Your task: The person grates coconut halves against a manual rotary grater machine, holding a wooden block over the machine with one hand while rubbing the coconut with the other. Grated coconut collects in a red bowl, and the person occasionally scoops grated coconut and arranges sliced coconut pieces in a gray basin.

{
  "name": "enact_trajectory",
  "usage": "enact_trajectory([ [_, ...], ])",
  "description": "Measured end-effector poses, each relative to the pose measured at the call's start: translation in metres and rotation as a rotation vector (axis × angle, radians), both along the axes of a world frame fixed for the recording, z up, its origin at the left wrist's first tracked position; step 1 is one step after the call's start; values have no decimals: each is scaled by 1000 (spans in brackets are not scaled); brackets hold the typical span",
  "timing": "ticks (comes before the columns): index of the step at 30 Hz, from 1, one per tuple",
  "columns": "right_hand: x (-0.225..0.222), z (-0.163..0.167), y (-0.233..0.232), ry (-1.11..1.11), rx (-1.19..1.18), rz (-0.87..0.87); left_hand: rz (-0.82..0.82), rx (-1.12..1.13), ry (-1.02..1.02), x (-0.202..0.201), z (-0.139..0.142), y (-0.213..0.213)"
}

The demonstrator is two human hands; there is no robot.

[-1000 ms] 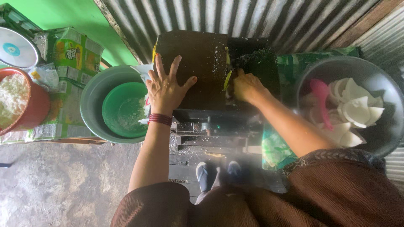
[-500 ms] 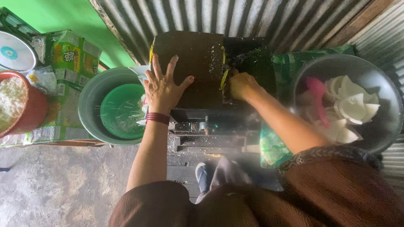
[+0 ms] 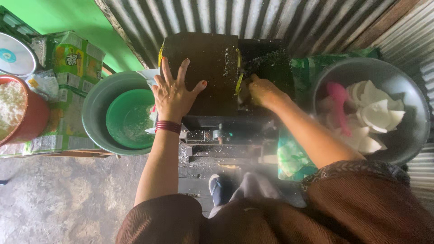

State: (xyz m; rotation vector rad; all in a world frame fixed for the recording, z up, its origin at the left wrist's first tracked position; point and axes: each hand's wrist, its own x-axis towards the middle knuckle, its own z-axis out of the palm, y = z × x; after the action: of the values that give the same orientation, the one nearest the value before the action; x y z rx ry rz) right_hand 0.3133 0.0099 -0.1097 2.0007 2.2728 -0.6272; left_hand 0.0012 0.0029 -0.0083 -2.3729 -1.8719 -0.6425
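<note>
The left hand [image 3: 174,97] lies flat, fingers spread, on the dark cover [image 3: 203,72] of the grater machine [image 3: 226,131], grasping nothing; the right hand [image 3: 261,91] is clenched on a white coconut piece [image 3: 244,94], pressed into the opening beside the cover; more pieces wait in the grey basin [image 3: 409,135]; a green bowl [image 3: 129,118] sits left; as the piece shrinks, fingertips could slip into the grater.

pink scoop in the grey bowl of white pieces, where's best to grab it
Grip the pink scoop by its narrow handle end, coming from above on the near side. The handle lies atop the white pieces, while the broad end points toward the grey bowl's far rim.
</note>
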Motion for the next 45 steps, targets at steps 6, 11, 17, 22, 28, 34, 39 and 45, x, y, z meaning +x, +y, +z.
enact_trajectory([
  [6, -6, 3, -1, -24, 44, 44, -2, -20, 4, 0, -1, 2],
  [11, -17, 20, -3, -101, 11, 53, -5, 2, 32, 0, -3, 3],
  [17, -26, 38, -5, -99, -64, -4, -11, 11, 29, 0, -5, 3],
  [22, -21, 21, 2, -102, -98, 64, -4, 18, 20, 0, -5, 3],
  [28, -15, -2, 10, -177, -32, 129, -12, 48, 26, 0, -5, 3],
  [34, -25, 12, 8, -168, -82, 123, -11, 44, 16, -1, -7, 2],
  [39, -33, 31, 0, -24, -115, 26, -20, 68, 5, 0, -7, 3],
  [45, -12, 20, -6, -136, -4, 130, -26, 61, -4, -2, -6, 3],
])
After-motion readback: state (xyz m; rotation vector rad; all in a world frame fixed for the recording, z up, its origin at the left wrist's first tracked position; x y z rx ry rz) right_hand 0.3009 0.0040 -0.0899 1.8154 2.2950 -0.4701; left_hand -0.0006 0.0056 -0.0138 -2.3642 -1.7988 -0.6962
